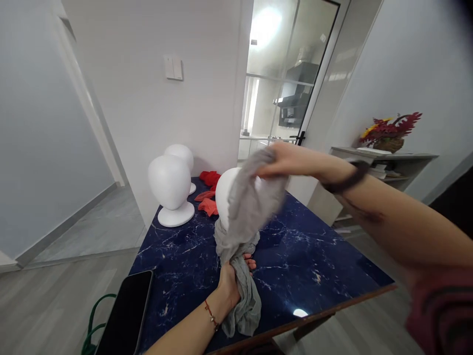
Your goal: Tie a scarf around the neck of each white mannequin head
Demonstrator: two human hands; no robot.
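Observation:
A grey scarf is looped round the neck of a white mannequin head on the blue marbled table. My left hand is closed around the scarf just below that neck, and one end hangs down toward the table's front edge. Raised in front of the head's right side, my right hand grips the other end, blurred by motion. The lifted cloth hides much of the head.
Two more white mannequin heads stand on the left of the table. Red cloth and coral cloth lie behind. A black phone-like device and green cable are at the front left.

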